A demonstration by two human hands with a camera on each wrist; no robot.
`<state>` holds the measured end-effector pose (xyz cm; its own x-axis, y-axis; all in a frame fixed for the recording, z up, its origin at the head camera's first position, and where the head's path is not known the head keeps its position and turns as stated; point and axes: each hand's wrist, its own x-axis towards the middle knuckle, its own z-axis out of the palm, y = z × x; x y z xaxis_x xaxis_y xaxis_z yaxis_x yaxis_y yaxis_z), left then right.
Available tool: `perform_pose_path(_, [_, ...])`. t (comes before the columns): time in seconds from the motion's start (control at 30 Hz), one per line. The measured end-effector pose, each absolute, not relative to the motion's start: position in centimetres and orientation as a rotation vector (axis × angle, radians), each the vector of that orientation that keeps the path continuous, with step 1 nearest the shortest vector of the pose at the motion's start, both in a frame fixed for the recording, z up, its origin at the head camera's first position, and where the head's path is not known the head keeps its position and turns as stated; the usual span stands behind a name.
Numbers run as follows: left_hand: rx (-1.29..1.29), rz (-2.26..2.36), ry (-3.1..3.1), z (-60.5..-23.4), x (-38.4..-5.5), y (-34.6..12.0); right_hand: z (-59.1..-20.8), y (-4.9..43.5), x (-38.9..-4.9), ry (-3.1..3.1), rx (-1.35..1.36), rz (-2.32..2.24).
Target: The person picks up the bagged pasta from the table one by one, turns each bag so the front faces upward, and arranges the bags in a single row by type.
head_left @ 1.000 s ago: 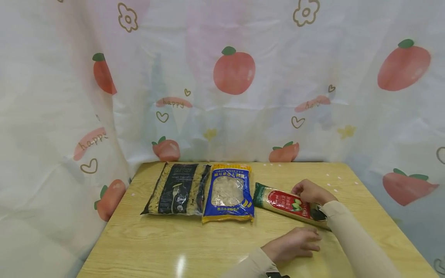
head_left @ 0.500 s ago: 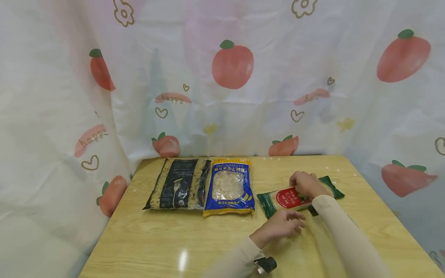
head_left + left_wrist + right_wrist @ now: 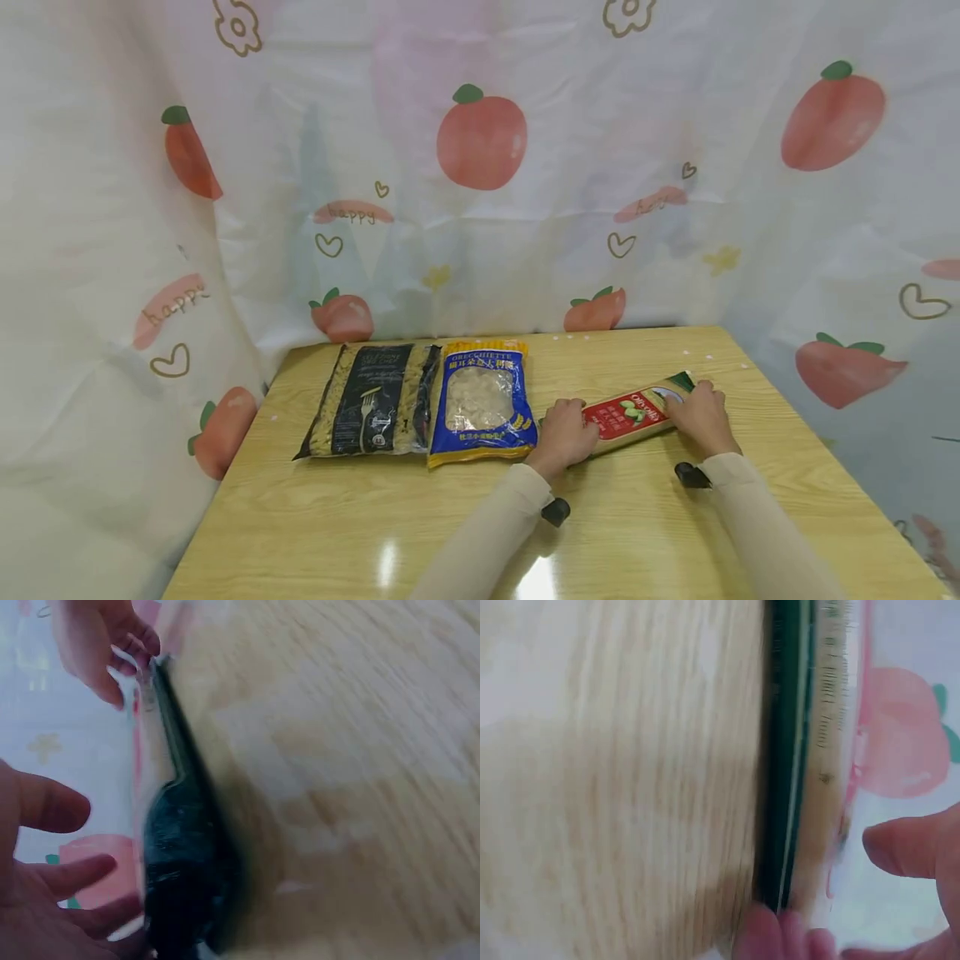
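A long pack of spaghetti (image 3: 627, 416) with a red label and green ends lies slantwise on the table, its right end farther back. Over its left end is my left hand (image 3: 561, 435); in the left wrist view the fingers (image 3: 79, 876) reach across the pack fairly straight, and the thumb stands off it. My right hand (image 3: 705, 421) holds the right end, with fingertips (image 3: 780, 934) at its edge and the thumb above. Left of the hands lie a blue orecchiette bag (image 3: 480, 400) and a black pasta bag (image 3: 367, 400), side by side and flat.
The wooden table (image 3: 315, 525) meets a white printed curtain (image 3: 525, 250) at the back and sides. The blue bag lies close to my left hand. A dark wrist mount (image 3: 692, 476) hangs under the right wrist.
The spaghetti pack has turned from slanting toward me at its right end to slanting away. My left hand has moved up onto its left end; my right hand has shifted from its middle to its right end.
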<state>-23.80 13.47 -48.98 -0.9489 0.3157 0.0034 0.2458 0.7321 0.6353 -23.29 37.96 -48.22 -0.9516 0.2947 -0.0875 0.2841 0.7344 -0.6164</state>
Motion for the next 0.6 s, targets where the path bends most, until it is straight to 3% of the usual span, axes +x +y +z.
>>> perform_pose_path(0.17, [0.419, 0.828, 2.873, -49.6, -23.7, 13.1, -48.4, 38.4, -22.6, -2.940, -0.612, 1.244])
perform_pose_path(0.6, [0.404, 0.800, 2.878, -49.6, -22.2, 13.5, -48.3, 37.8, -22.5, -2.661, -0.550, 1.978])
